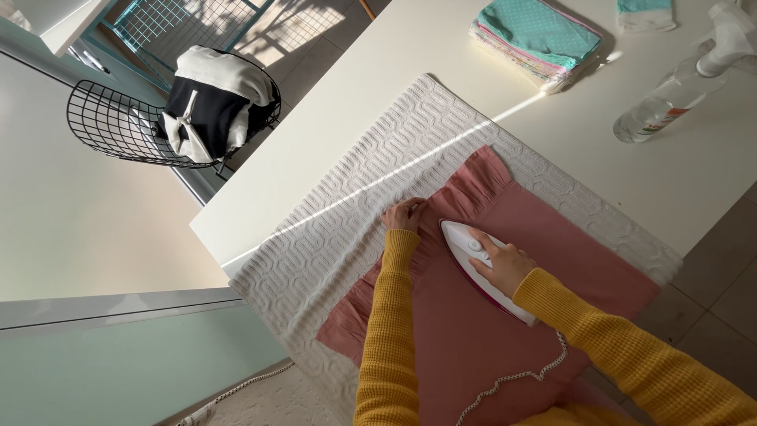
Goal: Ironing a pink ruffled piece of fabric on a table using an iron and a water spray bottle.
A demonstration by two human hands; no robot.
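A dusty pink garment (489,315) with a ruffled edge lies spread on a white textured mat (371,173) on a white table (410,47). My right hand (503,264) grips the handle of a white and magenta iron (465,241) that rests flat on the pink fabric. My left hand (404,214) presses down on the ruffled edge of the garment just left of the iron's tip. Both arms wear mustard yellow sleeves. The iron's braided cord (512,379) trails toward me across the fabric.
A stack of folded teal and pastel cloths (540,35) sits at the table's far side, with a clear spray bottle (678,91) to its right. A black wire chair (126,126) holding black and white clothing (213,99) stands left of the table.
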